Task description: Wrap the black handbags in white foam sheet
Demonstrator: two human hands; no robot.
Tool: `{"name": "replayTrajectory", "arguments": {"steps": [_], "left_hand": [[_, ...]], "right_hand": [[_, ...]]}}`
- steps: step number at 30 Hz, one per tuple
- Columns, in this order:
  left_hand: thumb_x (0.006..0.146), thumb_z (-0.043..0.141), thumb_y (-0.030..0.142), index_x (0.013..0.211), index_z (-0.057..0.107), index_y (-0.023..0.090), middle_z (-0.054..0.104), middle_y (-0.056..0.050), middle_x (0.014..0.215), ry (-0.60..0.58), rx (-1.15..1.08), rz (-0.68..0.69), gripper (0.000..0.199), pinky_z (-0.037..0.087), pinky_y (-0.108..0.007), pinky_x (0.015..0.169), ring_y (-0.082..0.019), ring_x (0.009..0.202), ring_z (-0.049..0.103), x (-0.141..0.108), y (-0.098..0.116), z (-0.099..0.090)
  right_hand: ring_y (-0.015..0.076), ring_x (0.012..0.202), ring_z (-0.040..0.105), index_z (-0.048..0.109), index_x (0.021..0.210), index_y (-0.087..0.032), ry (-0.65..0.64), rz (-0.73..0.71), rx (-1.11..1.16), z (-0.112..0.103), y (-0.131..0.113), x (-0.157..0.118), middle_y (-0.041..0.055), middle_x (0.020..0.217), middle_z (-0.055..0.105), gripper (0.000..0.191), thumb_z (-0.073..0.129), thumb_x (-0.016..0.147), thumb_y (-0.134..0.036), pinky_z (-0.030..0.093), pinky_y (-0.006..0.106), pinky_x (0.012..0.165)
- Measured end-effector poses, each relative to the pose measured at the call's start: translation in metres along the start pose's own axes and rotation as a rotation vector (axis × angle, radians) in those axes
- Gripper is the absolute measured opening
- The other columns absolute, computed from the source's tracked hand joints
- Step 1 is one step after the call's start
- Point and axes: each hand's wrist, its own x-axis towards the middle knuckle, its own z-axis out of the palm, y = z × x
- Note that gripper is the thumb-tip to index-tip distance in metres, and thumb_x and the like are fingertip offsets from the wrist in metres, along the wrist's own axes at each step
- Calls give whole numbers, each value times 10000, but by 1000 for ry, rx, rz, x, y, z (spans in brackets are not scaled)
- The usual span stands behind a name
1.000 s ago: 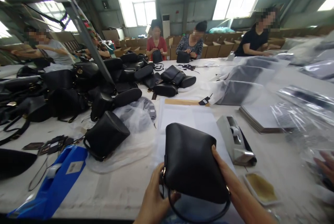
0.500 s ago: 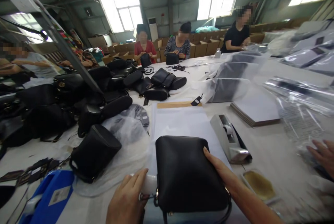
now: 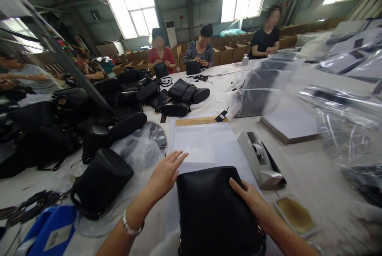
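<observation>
A black bag (image 3: pixel 217 212) is at the bottom centre, in front of a stack of white sheets (image 3: pixel 205 140). My right hand (image 3: pixel 250 200) grips its right side, thumb on the front face and the other fingers partly hidden behind. My left hand (image 3: pixel 167 170) is raised by the bag's upper left corner, fingers stretched and holding nothing, over the edge of the sheets. A bracelet circles the left wrist. Right of the sheets stands a grey tape dispenser (image 3: pixel 261 160). A black tag (image 3: pixel 221 116) lies on the brown strip at the sheets' far edge.
Many black bags (image 3: pixel 104 180) pile up on the left, beside clear plastic and a blue dispenser (image 3: pixel 49 228). At right are a board stack (image 3: pixel 289 125), a small yellowish dish (image 3: pixel 295 214) and plastic-wrapped items (image 3: pixel 343 117). Several people work across the table.
My left hand has left the bag's lower left side and moved up to its top corner, fingers now extended. The bag sits slightly lower. Another person's hand at the right edge is gone.
</observation>
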Motion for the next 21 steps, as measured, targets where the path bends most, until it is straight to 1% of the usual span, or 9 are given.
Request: {"name": "replayTrajectory", "arguments": {"steps": [2,4,7,9,10,12,15,17,21], "left_hand": [[740,525,-22,1467,373,331,369,-56,1555,-54,34,72,822,285,-505,1149,-274,1438,312,31,-7,19],[693,586,-31,1437,424,325,399,-60,1538,-18,-81,51,840,244,-518,1162,-283,1440,307,54,-16,34],[745,638,76,1312,585,276,573,-63,1398,130,-363,-27,604,304,-427,1141,-264,1331,479,76,-29,44],[832,624,238,1205,667,220,670,-76,1264,212,-462,-87,376,378,-385,1081,-264,1214,582,85,-36,42],[863,602,325,1145,696,191,706,-82,1188,239,-490,-116,327,419,-373,1033,-268,1145,620,88,-39,40],[878,573,457,1036,727,144,753,-79,1015,286,-583,-175,383,492,-341,896,-259,982,672,92,-44,34],[853,590,532,1025,711,112,755,-66,893,313,-745,-226,469,512,-277,705,-212,802,675,90,-48,25],[831,628,526,1056,699,119,753,-71,929,320,-834,-238,470,507,-261,688,-200,803,670,84,-49,20],[775,714,478,1018,723,152,747,-75,1011,331,-961,-259,407,509,-274,777,-212,906,665,66,-47,15]], "right_hand": [[246,881,721,675,1143,-177,25,-5,6,-4,-3,1,69,985,760,499,733,777,-510,594,297,749],[252,888,722,656,1184,-184,39,9,24,-8,-5,2,70,988,760,525,731,779,-509,595,314,766],[252,894,721,645,1202,-183,35,12,18,-11,-10,7,69,986,760,530,719,792,-511,590,321,782],[249,893,719,650,1198,-182,24,-8,12,-10,-15,14,64,979,760,526,717,794,-512,586,317,784],[248,892,718,655,1192,-181,16,-24,10,-8,-17,20,62,977,760,522,714,795,-515,584,315,784],[245,891,716,667,1176,-180,1,-59,3,-4,-21,33,59,979,760,516,708,795,-525,579,310,790],[249,916,709,681,1159,-175,-20,-94,-38,1,-26,56,62,996,758,532,679,799,-567,571,317,816],[252,1005,687,666,1193,-187,-5,-151,-100,1,-29,68,62,1069,742,555,659,805,-583,548,333,892],[261,1083,658,536,1370,-239,161,-304,-356,-10,-34,79,71,1167,703,722,726,747,-551,478,393,1015]]}}
